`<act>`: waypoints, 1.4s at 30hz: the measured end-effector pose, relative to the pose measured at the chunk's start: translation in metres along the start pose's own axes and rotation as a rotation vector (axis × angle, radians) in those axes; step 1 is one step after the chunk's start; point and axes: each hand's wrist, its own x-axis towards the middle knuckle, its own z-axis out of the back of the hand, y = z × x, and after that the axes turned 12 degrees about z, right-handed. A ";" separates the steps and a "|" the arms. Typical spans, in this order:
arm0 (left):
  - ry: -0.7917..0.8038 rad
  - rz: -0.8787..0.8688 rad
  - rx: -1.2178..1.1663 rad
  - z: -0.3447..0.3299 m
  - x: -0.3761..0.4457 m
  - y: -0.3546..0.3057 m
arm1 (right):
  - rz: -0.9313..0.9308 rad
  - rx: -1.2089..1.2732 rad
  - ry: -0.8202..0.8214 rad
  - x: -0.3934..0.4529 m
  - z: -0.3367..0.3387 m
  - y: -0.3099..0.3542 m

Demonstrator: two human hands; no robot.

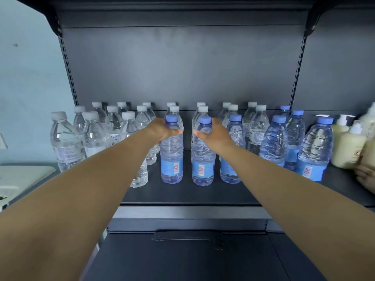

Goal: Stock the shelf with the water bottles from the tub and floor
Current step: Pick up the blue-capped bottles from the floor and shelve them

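Both my arms reach onto the dark shelf (pixel 182 195). My left hand (pixel 162 129) grips the shoulder of a blue-capped water bottle (pixel 172 159) standing upright on the shelf. My right hand (pixel 215 134) grips the shoulder of a second blue-capped bottle (pixel 203 161) standing just to its right. Behind and to the left stand several white-capped clear bottles (pixel 65 142). More blue-capped bottles (pixel 314 151) stand to the right. The tub and the floor are out of view.
Cream-coloured pump bottles (pixel 349 147) crowd the shelf's right end, with another person's hand (pixel 365 176) beside them. A white object (pixel 18 179) sits at the left, outside the shelf. Bare shelf lies in front of the two held bottles. A lower shelf (pixel 182 256) is below.
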 end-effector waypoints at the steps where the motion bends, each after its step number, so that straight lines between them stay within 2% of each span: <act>1: -0.024 -0.008 0.055 0.001 -0.005 -0.002 | 0.036 -0.022 0.000 -0.003 0.002 -0.001; 5: -0.089 -0.050 0.234 0.002 -0.027 -0.011 | 0.214 -0.155 0.019 -0.020 0.018 -0.001; 10: -0.153 -0.076 0.465 -0.005 -0.062 -0.007 | 0.380 -0.329 0.194 -0.053 0.046 -0.004; 16: -0.122 -0.079 0.771 -0.028 -0.122 0.006 | 0.447 -0.491 0.293 -0.106 0.090 -0.010; 21: -0.138 -0.102 0.944 -0.050 -0.175 0.022 | 0.409 -0.602 0.319 -0.159 0.125 -0.011; 27: -0.120 -0.145 1.010 -0.086 -0.245 0.057 | 0.286 -0.760 0.378 -0.246 0.158 -0.017; 35: 0.003 -0.121 1.036 -0.158 -0.331 0.126 | 0.079 -0.811 0.517 -0.378 0.188 -0.064; 42: 0.182 -0.098 1.060 -0.253 -0.385 0.196 | -0.118 -0.782 0.608 -0.490 0.204 -0.144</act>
